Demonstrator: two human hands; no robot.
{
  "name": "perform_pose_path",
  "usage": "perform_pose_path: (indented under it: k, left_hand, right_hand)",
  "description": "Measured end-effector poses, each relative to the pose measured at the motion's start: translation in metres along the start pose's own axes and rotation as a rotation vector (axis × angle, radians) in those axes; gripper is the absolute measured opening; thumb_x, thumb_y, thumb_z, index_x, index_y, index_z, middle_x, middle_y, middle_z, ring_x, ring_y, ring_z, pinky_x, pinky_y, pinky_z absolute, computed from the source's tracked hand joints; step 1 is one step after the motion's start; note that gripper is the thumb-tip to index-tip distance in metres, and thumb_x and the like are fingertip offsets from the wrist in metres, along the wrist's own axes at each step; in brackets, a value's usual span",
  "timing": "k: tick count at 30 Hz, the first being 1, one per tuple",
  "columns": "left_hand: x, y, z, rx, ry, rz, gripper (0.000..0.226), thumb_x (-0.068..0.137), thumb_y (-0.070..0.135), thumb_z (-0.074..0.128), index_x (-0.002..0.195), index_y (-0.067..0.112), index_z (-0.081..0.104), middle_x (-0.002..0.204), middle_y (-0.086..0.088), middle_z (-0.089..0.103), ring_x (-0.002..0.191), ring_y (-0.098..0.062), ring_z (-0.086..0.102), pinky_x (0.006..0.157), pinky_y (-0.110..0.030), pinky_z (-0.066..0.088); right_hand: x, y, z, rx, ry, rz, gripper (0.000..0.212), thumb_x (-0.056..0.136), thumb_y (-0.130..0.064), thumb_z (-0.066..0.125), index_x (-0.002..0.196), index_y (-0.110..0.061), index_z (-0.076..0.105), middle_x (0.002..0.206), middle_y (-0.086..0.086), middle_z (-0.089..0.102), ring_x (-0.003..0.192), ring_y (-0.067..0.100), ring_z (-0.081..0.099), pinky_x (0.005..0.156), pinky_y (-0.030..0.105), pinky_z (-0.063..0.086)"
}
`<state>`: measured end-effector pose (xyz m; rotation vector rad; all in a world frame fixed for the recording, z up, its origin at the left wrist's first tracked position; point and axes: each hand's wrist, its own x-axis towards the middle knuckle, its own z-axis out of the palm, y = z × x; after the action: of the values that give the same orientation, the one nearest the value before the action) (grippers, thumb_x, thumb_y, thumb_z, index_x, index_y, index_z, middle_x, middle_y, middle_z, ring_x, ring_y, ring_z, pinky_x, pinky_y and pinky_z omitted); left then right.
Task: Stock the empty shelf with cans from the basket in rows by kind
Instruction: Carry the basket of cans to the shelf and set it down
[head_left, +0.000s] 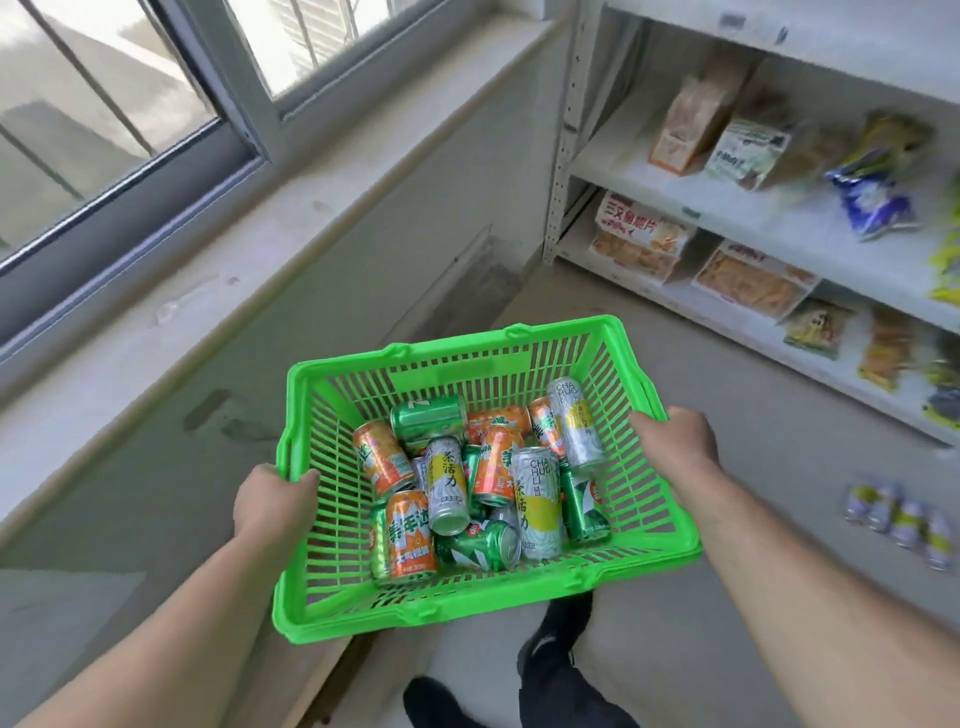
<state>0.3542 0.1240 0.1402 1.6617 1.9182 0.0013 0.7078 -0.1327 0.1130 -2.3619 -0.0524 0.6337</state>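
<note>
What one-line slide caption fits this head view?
Both hands, left hand and right hand, grip a green basket of mixed cans beside shelves.

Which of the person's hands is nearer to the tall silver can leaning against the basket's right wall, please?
Right. The right hand grips the basket rim just beside the tall silver can; the left hand grips the opposite rim, across the pile.

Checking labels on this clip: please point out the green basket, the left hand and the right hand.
green basket (519, 605), head view, on its near rim.
left hand (270, 501), head view, on the back of the hand.
right hand (675, 441), head view, on the back of the hand.
</note>
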Motion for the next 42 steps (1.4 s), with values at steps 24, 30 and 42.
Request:
perform_pose_path:
  k: [24, 30, 42]
  left_hand:
    - [0.104, 0.396, 0.145, 0.166, -0.192, 0.372, 0.034, 0.089, 0.037, 0.071, 0.088, 0.005, 0.064, 0.078, -0.015, 0.069, 0.068, -0.03, 0.067, 0.064, -0.038, 0.058]
    - [0.121, 0.467, 0.175, 0.211, -0.192, 0.396, 0.032, 0.089, 0.036, 0.071, 0.086, 0.005, 0.062, 0.078, -0.015, 0.068, 0.068, -0.03, 0.066, 0.059, -0.033, 0.05]
    - [0.205, 0.564, 0.226, 0.273, -0.276, 0.448, 0.033, 0.088, 0.037, 0.072, 0.092, 0.005, 0.064, 0.079, -0.013, 0.066, 0.072, -0.031, 0.065, 0.067, -0.036, 0.055]
  right_hand:
    - [0.224, -0.012, -0.119, 0.283, 0.309, 0.282, 0.026, 0.071, -0.04, 0.07, 0.071, -0.019, 0.055, 0.062, 0.003, 0.046, 0.056, 0.018, 0.042, 0.055, 0.033, 0.034]
    - [0.284, -0.023, -0.129, 0.326, 0.299, 0.309, 0.023, 0.08, -0.032, 0.071, 0.073, -0.016, 0.057, 0.063, 0.005, 0.046, 0.057, 0.02, 0.041, 0.056, 0.033, 0.032]
    - [0.37, -0.062, -0.107, 0.328, 0.356, 0.406, 0.033, 0.084, -0.032, 0.072, 0.077, -0.001, 0.064, 0.061, 0.004, 0.055, 0.055, 0.021, 0.05, 0.054, 0.033, 0.037]
